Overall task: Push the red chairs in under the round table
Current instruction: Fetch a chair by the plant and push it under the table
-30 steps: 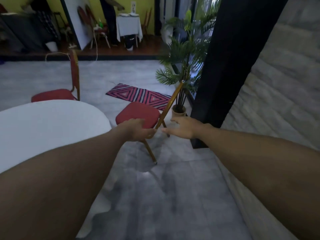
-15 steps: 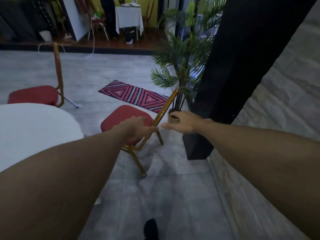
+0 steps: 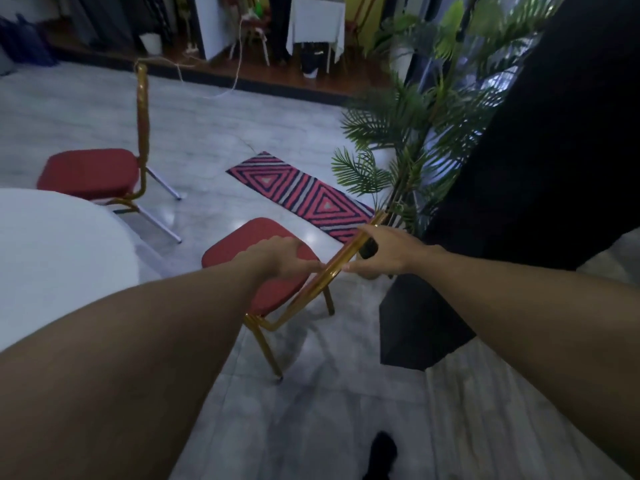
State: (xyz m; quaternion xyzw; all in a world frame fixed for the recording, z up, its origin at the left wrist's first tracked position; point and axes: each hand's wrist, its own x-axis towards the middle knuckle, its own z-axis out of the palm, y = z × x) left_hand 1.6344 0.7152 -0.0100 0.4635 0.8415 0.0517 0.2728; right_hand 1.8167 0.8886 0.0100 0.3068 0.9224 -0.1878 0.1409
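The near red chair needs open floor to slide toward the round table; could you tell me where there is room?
Bare floor lies between the near red chair and the round table. It is crowded beyond, by the striped mat and potted palm.

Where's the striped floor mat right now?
In the head view, the striped mat lies on the floor right of centre, just beyond the near red chair and left of the potted palm.

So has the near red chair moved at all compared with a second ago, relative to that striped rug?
Cannot tell. The near red chair sits about as close to the striped rug as before; the head camera itself shifted, so any small slide is masked.
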